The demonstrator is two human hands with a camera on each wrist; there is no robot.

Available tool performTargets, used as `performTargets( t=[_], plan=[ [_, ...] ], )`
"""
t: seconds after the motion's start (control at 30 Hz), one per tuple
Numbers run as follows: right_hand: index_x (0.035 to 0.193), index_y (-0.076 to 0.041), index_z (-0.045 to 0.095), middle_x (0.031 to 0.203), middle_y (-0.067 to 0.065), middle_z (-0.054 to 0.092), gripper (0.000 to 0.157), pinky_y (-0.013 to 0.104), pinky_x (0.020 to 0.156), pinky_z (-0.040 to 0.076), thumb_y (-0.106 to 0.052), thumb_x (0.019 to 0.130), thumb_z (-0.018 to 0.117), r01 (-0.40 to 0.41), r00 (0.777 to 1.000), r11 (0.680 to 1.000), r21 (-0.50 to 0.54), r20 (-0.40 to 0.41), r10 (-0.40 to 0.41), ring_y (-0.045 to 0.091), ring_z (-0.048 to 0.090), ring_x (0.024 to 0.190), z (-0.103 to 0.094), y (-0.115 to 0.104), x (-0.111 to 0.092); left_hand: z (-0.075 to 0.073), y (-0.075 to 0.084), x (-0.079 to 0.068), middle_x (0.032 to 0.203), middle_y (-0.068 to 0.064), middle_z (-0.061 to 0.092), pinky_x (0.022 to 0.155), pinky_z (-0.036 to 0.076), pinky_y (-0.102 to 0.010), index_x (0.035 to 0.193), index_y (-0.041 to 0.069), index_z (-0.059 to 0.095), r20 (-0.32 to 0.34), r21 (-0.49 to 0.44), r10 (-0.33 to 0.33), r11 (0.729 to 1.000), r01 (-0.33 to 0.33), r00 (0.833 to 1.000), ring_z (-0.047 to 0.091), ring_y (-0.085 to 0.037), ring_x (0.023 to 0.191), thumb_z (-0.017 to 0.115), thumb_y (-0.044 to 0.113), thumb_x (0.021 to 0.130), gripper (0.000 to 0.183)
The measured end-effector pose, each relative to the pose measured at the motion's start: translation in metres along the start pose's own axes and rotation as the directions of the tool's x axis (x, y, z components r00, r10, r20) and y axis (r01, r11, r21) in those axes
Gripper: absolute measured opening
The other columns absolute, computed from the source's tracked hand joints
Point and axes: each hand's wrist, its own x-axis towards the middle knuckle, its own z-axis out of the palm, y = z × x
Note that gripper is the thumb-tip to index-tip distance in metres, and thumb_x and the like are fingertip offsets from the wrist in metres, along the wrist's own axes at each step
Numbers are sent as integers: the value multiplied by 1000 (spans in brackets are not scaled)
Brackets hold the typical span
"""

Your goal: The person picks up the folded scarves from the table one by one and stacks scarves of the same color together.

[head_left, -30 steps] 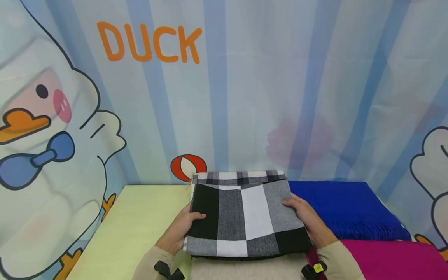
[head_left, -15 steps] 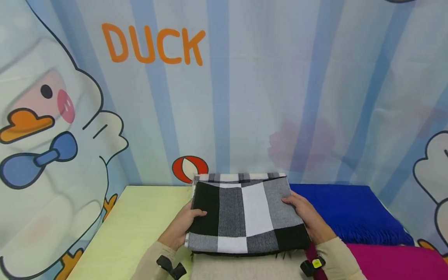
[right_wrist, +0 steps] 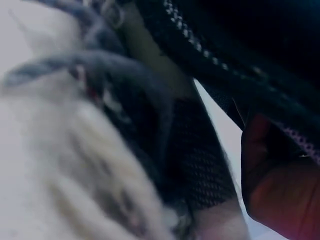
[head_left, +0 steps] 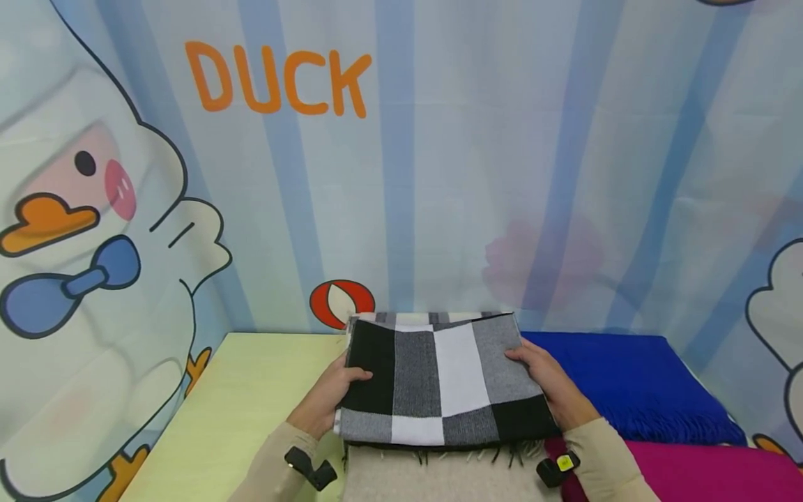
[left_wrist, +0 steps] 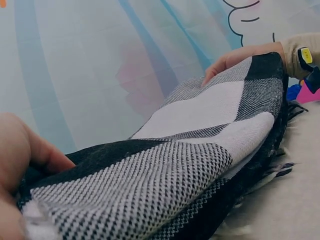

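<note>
So that both sides are presumably kept level, the checked cloth (head_left: pixel 442 380) is pinched by left hand (head_left: pixel 329 395) and right hand (head_left: pixel 556 388).

Matt, woven cloth: checked scarf (head_left: pixel 417 380)

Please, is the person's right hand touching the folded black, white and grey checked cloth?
Touching. The head view shows it plainly: the right hand grips the right edge of the folded checked cloth, its thumb lying on the upper face.
</note>
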Motion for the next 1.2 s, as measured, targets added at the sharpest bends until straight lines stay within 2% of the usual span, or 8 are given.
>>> performTargets(
  t=[0.17, 0.4, 0.67, 1.0, 1.2],
  plan=[
    [165, -19, 13, 116, 2, 63, 70, 35, 78, 57, -28, 106, 50, -9, 1000, 1000, -21, -4, 9, 16, 67, 92, -1, -2, 4, -1, 2, 3, 143, -19, 55, 90, 58, -41, 159, 15, 30, 1, 10, -2, 1000, 2, 1000, 66, -25, 113, 54, 4, 93, 71],
    [164, -18, 17, 116, 6, 61, 66, 37, 78, 57, -27, 106, 49, -8, 1000, 1000, -22, -17, 7, 18, 66, 92, 0, -3, 14, -2, 4, 8, 142, -19, 56, 90, 58, -43, 159, 15, 30, -32, 26, -10, 1000, 11, 999, 67, -26, 112, 55, 5, 93, 72],
    [165, -18, 11, 120, 7, 59, 70, 38, 77, 57, -28, 106, 49, -19, 1000, 999, -28, -14, 19, 18, 65, 92, -3, -4, 21, -4, 5, 16, 140, -18, 59, 88, 59, -44, 157, 15, 36, -60, 19, -14, 1000, 15, 998, 68, -27, 110, 56, 4, 92, 69],
    [165, -19, 11, 137, 18, 49, 69, 37, 81, 55, -28, 107, 48, -28, 999, 998, -61, -22, 27, 20, 63, 98, -3, -7, 30, -5, 7, 24, 144, -20, 54, 90, 58, -44, 160, 16, 29, -56, 35, -20, 999, 22, 998, 66, -28, 113, 54, 4, 93, 72],
    [165, -18, 10, 132, 17, 53, 70, 37, 78, 56, -28, 106, 48, -29, 999, 997, -69, -30, 27, 19, 64, 93, -5, -9, 33, -5, 10, 28, 144, -20, 54, 92, 57, -44, 159, 16, 31, -52, 10, -34, 999, 34, 998, 65, -28, 114, 54, 4, 93, 71]
  ],
)
